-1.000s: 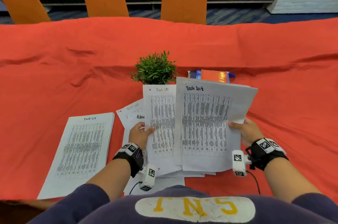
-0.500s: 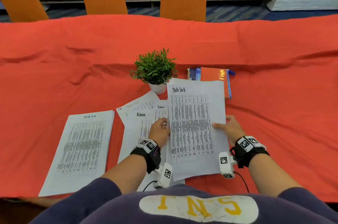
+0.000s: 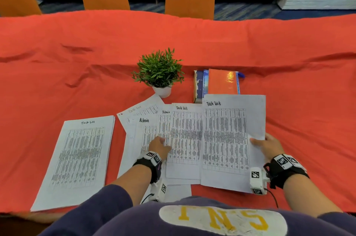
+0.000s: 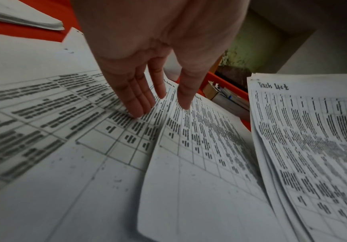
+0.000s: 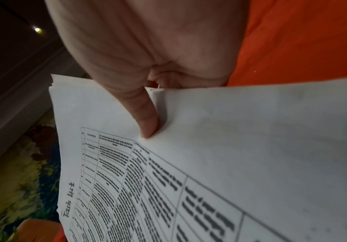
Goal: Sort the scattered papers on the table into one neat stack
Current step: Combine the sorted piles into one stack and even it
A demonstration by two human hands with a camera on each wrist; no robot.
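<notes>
The right hand (image 3: 269, 146) is pinching a bundle of papers (image 3: 231, 139), thumb on top. The left hand (image 3: 159, 147) is flat, fingers straight, holding nothing, pressing the loose sheets (image 3: 185, 135) on the table (image 3: 77, 62). Best: slide 1 sheet out slowly w/ flat fingers, then tuck it under the bundle, edges lined up.

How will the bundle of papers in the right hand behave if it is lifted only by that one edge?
Probably floppy: the bundle of papers is thin sheets, and the right hand pinches only its right edge, thumb on top. The far side would likely sag. The sheet edges already look slightly fanned in the right wrist view, so some sheets may slip apart. It seems light.
</notes>
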